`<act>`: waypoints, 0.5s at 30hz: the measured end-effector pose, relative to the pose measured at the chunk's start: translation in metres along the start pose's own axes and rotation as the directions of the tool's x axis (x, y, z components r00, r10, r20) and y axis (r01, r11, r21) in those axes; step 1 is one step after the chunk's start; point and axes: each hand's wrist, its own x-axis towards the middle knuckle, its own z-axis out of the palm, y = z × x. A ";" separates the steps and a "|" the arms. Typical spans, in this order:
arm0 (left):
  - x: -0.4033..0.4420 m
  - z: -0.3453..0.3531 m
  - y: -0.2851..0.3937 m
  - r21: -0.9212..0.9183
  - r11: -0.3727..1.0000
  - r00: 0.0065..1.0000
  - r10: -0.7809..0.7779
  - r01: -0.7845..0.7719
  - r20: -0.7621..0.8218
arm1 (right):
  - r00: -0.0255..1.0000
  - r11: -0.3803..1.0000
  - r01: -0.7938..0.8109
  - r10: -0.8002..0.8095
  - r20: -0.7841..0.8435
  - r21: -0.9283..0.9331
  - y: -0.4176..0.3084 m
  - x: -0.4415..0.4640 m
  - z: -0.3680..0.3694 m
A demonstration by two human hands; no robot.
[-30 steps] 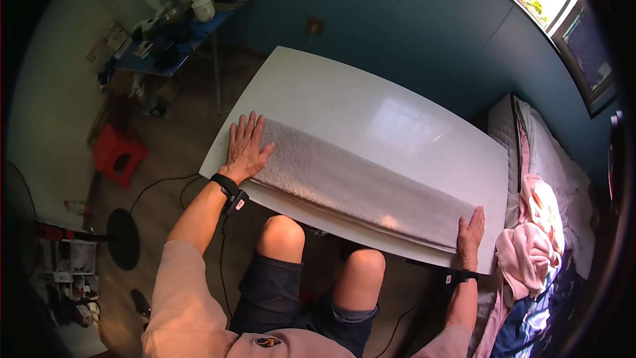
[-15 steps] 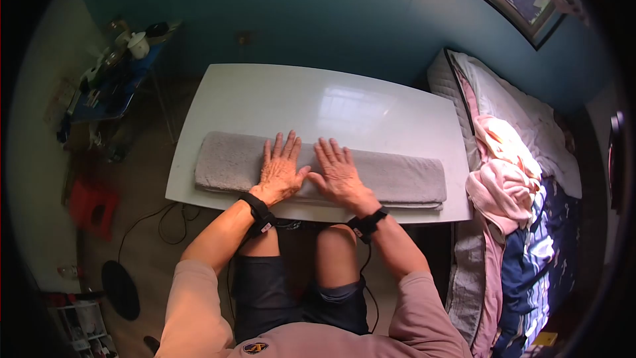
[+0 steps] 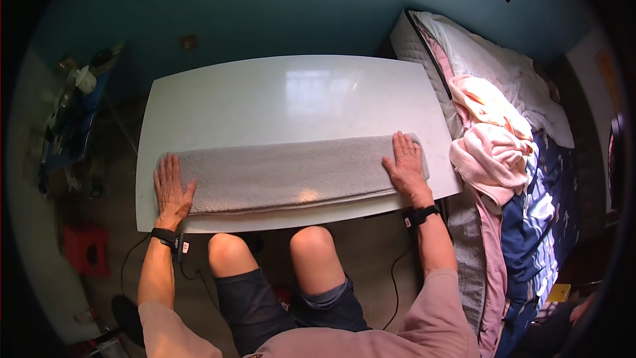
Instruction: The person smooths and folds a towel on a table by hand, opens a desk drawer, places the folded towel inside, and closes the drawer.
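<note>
A grey towel (image 3: 285, 172), folded into a long flat strip, lies along the near side of the white table (image 3: 232, 103). On its left end rests my left hand (image 3: 173, 189), flat with the fingers stretched out and the thumb apart. My right hand (image 3: 407, 166) lies flat on the towel's right end, fingers extended and thumb spread. Neither hand grips the cloth. The towel's layered edge shows along its front side.
Right of the table stands a bed with a pink blanket (image 3: 490, 159) and a white pillow (image 3: 490, 46). A red stool (image 3: 86, 250) is on the floor at left. A cluttered blue side table (image 3: 93, 119) stands at far left. Cables run below the table.
My hands have moved apart from the towel's middle, the left to its left end and the right to its right end. The camera view has also shifted.
</note>
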 end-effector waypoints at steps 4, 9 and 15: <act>-0.004 0.002 -0.014 -0.009 0.997 0.997 -0.072 0.072 -0.002 | 0.978 0.967 -0.207 0.208 0.013 0.147 0.034 -0.009 0.002; -0.008 -0.003 -0.010 0.030 0.991 0.992 -0.128 0.128 0.012 | 0.979 0.976 -0.202 0.203 0.007 0.083 0.029 -0.008 0.000; 0.013 -0.026 0.130 -0.167 0.976 0.989 0.144 -0.139 0.019 | 0.954 0.964 0.267 -0.264 -0.143 0.002 -0.122 0.009 -0.017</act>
